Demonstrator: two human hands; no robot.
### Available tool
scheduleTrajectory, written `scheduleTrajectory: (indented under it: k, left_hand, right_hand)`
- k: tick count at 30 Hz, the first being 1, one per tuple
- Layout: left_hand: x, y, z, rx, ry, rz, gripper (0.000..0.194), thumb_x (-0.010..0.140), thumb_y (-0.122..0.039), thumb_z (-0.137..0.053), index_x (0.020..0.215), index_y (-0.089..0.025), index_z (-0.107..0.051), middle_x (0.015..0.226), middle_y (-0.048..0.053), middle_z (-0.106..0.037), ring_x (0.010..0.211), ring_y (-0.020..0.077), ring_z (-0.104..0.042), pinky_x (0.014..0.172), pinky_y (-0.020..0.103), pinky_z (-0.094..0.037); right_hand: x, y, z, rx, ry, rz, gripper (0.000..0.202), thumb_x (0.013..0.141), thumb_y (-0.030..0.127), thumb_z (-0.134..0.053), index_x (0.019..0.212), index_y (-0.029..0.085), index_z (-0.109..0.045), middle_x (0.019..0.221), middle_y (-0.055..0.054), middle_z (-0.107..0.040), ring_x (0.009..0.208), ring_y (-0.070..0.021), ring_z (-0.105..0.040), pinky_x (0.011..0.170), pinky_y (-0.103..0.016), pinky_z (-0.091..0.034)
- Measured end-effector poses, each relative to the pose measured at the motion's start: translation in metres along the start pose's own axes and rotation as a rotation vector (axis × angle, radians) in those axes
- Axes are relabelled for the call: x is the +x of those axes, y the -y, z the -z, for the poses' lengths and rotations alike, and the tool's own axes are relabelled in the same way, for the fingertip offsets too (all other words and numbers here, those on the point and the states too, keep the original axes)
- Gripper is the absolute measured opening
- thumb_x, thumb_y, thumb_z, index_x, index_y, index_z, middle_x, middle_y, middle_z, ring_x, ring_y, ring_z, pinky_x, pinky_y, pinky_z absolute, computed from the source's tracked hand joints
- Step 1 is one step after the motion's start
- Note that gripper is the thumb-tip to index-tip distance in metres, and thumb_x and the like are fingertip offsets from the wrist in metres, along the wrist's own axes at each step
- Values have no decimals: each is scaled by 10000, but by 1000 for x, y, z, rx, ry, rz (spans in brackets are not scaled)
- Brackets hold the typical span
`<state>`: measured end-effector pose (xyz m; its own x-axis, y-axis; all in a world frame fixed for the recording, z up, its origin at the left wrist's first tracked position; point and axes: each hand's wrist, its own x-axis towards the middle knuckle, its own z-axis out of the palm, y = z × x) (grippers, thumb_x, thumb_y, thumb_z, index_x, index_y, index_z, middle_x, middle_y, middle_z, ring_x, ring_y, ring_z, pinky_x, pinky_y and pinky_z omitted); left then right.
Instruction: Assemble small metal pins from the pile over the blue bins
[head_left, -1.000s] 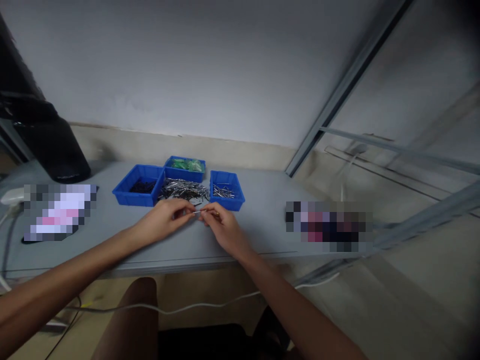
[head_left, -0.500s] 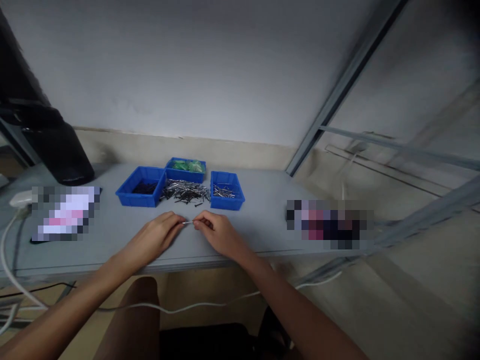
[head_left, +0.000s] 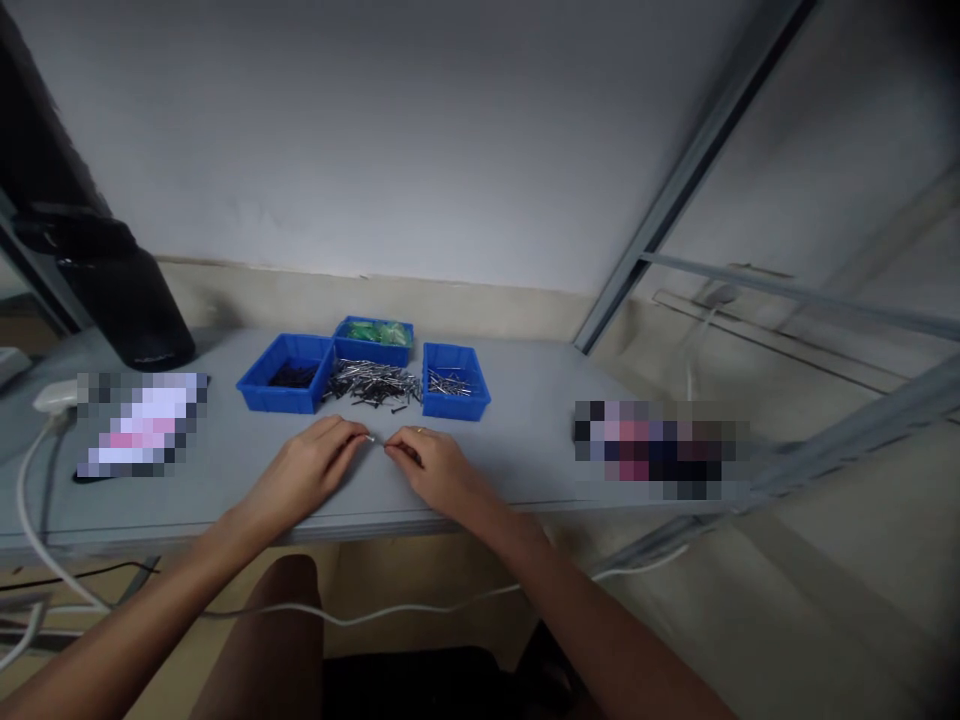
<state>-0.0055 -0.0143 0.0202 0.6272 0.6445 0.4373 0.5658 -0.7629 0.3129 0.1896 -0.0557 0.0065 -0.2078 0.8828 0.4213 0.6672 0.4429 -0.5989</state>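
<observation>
My left hand (head_left: 311, 465) is closed in a pinch on a small silver metal piece (head_left: 371, 438), which pokes out from the fingertips. Just to its right, my right hand (head_left: 435, 465) is also pinched shut; what its fingers hold, if anything, is too small to make out. Both hands are low over the grey table, in front of a loose pile of silver and black screws (head_left: 373, 382). Left of the pile a blue bin (head_left: 279, 402) contains dark screws, and on the right another blue bin (head_left: 454, 408) contains silver ones.
Behind the pile is a third blue bin (head_left: 373, 352) with green pieces in it. A black bottle (head_left: 135, 305) and a blurred-out phone-like object (head_left: 146, 425) are at the left. On the right lies another blurred object (head_left: 645, 445). A metal frame post (head_left: 637, 240) rises behind.
Earlier the thin silver piece reached across between both hands' fingertips. Now it shows mainly at my left fingertips, with a small gap before the right ones. The bins have not moved.
</observation>
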Motion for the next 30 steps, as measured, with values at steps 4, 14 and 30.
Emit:
scheduleTrajectory:
  k: [4,14,30]
  left_hand:
    - [2,-2,0,37,25,70,271,946,-341,-392,1048,-163,-570,1008,101,-651,928,230,-617,825,365,-499]
    - [8,-8,0,238,150,49,283,908,-253,-422,1056,-113,-618,1001,135,-636,985,270,-583,882,413,-474]
    - [76,-10,-24,452,234,-32,268,916,-205,-399,927,-102,-646,945,165,-654,869,282,-654,686,352,-505]
  right_hand:
    - [6,-8,15,-59,-120,-22,160,876,231,-481,818,226,-630,797,-35,-664,744,-178,-591,695,-299,-428]
    - [13,-42,59,-583,-454,-108,258,904,309,-461,979,185,-676,849,-122,-630,840,-264,-545,768,-408,-430]
    - [6,-33,15,-389,44,71,202,904,186,-461,978,163,-648,940,-93,-637,905,-210,-570,849,-351,-442]
